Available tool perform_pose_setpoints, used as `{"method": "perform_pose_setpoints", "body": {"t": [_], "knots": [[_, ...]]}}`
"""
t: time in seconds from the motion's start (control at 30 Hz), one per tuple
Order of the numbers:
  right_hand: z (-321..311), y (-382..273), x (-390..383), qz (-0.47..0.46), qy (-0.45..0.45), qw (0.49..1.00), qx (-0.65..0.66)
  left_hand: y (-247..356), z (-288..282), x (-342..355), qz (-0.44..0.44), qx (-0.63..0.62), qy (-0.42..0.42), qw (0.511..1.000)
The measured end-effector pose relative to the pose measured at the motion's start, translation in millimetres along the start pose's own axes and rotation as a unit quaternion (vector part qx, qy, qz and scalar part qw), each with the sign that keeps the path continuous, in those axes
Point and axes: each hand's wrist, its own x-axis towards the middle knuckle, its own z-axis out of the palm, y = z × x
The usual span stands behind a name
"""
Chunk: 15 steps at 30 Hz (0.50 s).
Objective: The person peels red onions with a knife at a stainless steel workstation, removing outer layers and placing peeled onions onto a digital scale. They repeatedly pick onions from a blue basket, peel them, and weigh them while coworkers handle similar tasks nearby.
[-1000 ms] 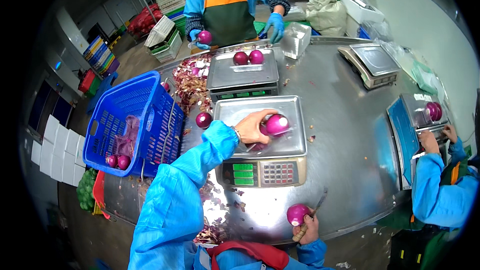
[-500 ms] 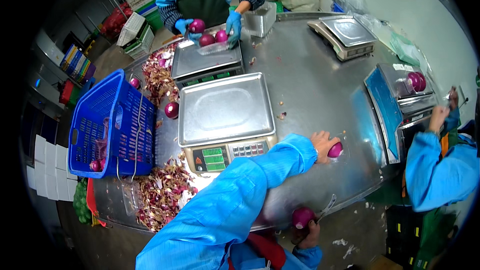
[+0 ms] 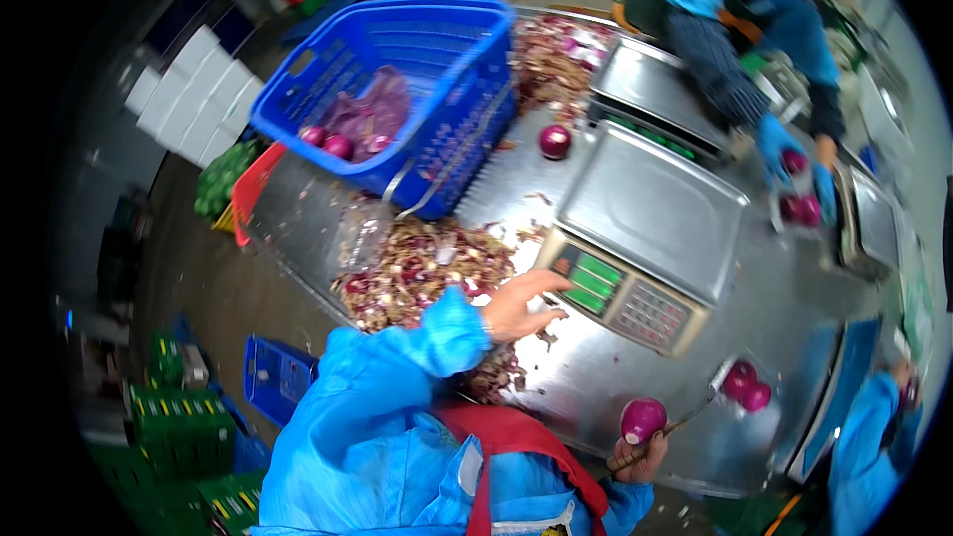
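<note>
My left hand (image 3: 521,306) is open, its fingers spread in the air by the front left corner of the weighing scale (image 3: 655,218), with nothing in it. My right hand (image 3: 641,463), near the table's front edge, is closed round a knife (image 3: 626,456) whose thin blade points up to the right. A red onion (image 3: 643,420) is also held in that hand, above the thumb. Two more red onions (image 3: 740,379) lie together on the table by the blade's tip. Onion skins (image 3: 427,263) are heaped left of my left hand.
A blue basket (image 3: 437,164) with red onions and a mesh bag stands at the left. One red onion (image 3: 555,142) lies between basket and scale. Across the table, a co-worker's gloved hands (image 3: 779,149) hold onions by a second scale (image 3: 660,89). Another co-worker (image 3: 874,437) is at right.
My left hand has let go of the onion at the right and swung left past the scale. The view has turned left. My right hand still holds the knife and onion.
</note>
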Motion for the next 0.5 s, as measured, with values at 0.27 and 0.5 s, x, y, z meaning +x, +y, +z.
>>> {"method": "perform_pose_setpoints", "body": {"t": [0.27, 0.5], "knots": [[106, 42, 44, 0.142, -0.098, 0.981, -0.093, -6, -206, -89, -0.141, 0.113, 0.446, 0.876], [138, 98, 40, 0.160, -0.081, 0.973, -0.146, -63, -309, -105, -0.119, 0.197, 0.470, 0.852]]}}
